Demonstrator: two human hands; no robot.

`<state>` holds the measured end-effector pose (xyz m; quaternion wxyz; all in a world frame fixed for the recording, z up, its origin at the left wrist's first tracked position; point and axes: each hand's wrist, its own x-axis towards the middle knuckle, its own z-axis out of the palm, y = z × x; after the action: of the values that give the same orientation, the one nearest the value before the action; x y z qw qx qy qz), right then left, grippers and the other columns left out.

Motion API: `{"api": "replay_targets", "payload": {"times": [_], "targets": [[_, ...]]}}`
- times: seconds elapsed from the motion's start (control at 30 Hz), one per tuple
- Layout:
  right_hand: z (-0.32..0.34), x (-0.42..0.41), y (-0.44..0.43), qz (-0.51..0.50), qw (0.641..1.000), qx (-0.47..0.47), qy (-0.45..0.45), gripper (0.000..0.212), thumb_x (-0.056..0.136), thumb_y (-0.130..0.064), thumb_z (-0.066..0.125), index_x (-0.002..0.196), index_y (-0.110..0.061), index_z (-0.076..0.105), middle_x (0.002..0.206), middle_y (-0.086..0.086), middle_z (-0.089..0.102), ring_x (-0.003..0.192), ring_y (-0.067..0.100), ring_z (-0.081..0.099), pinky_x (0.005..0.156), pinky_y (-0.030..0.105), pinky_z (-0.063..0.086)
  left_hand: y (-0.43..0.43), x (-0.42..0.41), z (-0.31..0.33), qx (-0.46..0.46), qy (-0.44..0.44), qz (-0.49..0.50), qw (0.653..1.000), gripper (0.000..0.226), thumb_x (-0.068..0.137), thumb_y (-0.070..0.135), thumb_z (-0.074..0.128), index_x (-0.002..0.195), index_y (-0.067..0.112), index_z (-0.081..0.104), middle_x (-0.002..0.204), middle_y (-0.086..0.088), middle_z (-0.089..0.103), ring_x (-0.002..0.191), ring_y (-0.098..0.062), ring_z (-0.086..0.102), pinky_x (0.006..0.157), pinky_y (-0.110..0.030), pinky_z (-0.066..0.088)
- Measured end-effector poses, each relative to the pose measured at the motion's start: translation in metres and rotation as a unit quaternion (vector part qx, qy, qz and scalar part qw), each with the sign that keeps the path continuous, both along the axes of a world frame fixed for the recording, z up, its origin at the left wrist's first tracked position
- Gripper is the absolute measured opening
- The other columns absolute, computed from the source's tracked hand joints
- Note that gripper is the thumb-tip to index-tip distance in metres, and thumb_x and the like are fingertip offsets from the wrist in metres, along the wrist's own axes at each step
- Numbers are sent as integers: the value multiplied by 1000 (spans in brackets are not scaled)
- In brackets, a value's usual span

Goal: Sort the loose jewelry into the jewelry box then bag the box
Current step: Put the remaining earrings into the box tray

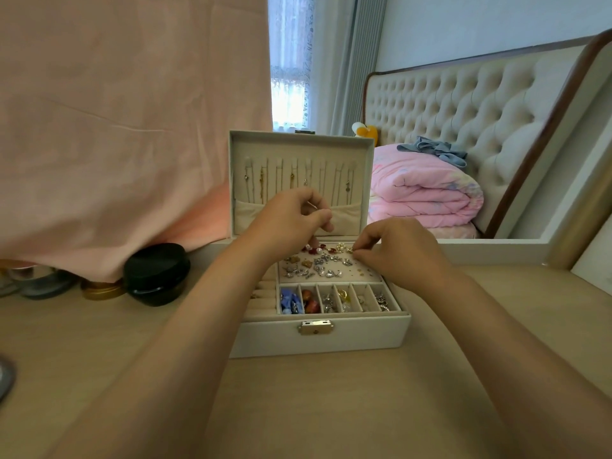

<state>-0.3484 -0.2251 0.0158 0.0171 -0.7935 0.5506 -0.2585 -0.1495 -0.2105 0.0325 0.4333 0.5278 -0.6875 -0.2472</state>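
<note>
Two hands work over the open box (pixel 364 337), which sits on the table (pixel 298 409) just ahead of the person. The right hand (pixel 402 251) has its fingers curled, and its thumb and forefinger tips meet on a tiny gold stud (pixel 351 250) at the back right of the pad (pixel 362 276). The left hand (pixel 294 217) hovers higher, in front of the lid (pixel 298 144), with fingers bent and the thumb brought against the forefinger. Whether anything sits in that pinch I cannot tell.

The box is white and smooth, rectangular, with a small metal latch (pixel 315 327) on its front wall. Its lining is pale and velvety. The pad is flat and dotted with small holes. Earrings (pixel 323 261) crowd its left and middle parts: silver bits, pearly beads, red stones, a few gold shapes. A row of narrow slots (pixel 356 301) runs along the front, holding blue, red-brown, silver and gold pieces. Ring rolls (pixel 263 298) fill the left side. Thin chains (pixel 261 183) hang from hooks inside the upright lid, above a gathered cloth pocket (pixel 248 212).

A round black jar (pixel 155 273) stands left of the box, under a draped pink cloth (pixel 132 127). A folded pink quilt (pixel 424 193) lies by a tufted headboard (pixel 463 104).
</note>
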Motion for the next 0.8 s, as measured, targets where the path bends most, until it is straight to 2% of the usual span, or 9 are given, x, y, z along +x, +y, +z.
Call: {"api": "replay_targets", "payload": {"times": [0.1, 0.2, 0.27, 0.37, 0.43, 0.5, 0.6, 0.7, 0.8], "targets": [[0, 0, 2, 0, 1000, -16, 27, 4, 86, -34, 73, 85, -34, 77, 83, -20, 70, 85, 3, 61, 71, 26, 47, 0, 1, 0, 5, 7, 1, 1000, 6, 100, 27, 60, 97, 22, 63, 90, 8, 75, 73, -15, 73, 60, -29, 54], [5, -3, 3, 27, 998, 20, 48, 5, 88, -35, 71, 87, -36, 77, 80, -25, 63, 88, 2, 59, 73, 27, 47, 1, 2, 1, -9, -2, 11, 1000, 7, 97, 30, 64, 95, 23, 66, 91, 2, 70, 78, -13, 70, 66, -29, 56], [7, -4, 3, 48, 997, 43, 48, 6, 89, -36, 71, 89, -36, 77, 84, -25, 64, 91, 2, 60, 78, 30, 52, 2, 3, 3, -15, 2, 14, 1000, 7, 96, 29, 65, 93, 23, 67, 90, -1, 69, 76, -13, 67, 66, -27, 55], [6, -5, 0, 56, 996, 61, 38, 7, 91, -36, 69, 91, -36, 76, 89, -23, 66, 93, 3, 61, 85, 34, 54, 4, 4, 6, -6, 14, 7, 1000, 6, 96, 27, 65, 96, 22, 68, 88, 4, 70, 70, -7, 64, 62, -22, 50], [5, -7, -3, 63, 997, 48, -15, 7, 91, -32, 69, 89, -38, 74, 90, -23, 67, 90, -3, 61, 83, 30, 52, 4, 4, 7, 2, 26, 4, 1000, 7, 96, 27, 65, 97, 21, 69, 87, 7, 72, 69, -5, 65, 61, -19, 48], [8, -7, -4, 79, 990, 23, -115, 10, 89, -27, 72, 93, -35, 73, 90, -18, 70, 76, -11, 59, 74, 22, 46, 5, 2, 8, 8, 40, 0, 999, 8, 95, 27, 65, 97, 21, 70, 88, 9, 74, 70, -4, 67, 61, -20, 50], [20, -2, 3, 136, 952, 50, -268, 20, 83, -20, 81, 102, -24, 74, 91, -2, 74, 54, -5, 57, 61, 21, 48, 7, -1, 9, 17, 74, -11, 997, 8, 95, 27, 66, 96, 21, 72, 88, 10, 76, 71, -5, 68, 61, -22, 54], [24, 1, 6, 156, 930, 68, -326, 28, 76, -17, 87, 101, -21, 75, 90, 1, 77, 52, 3, 59, 53, 23, 51, 9, -8, 10, 36, 117, -27, 992, 10, 96, 26, 65, 98, 19, 72, 88, 10, 77, 72, -6, 68, 59, -20, 54], [21, -2, 2, 141, 924, 46, -352, 26, 74, -15, 87, 98, -19, 76, 89, 0, 77, 56, -2, 59, 53, 18, 47, 11, -16, 9, 52, 144, -33, 988, 12, 95, 27, 67, 100, 19, 74, 91, 4, 77, 74, -8, 69, 60, -21, 54]]}}
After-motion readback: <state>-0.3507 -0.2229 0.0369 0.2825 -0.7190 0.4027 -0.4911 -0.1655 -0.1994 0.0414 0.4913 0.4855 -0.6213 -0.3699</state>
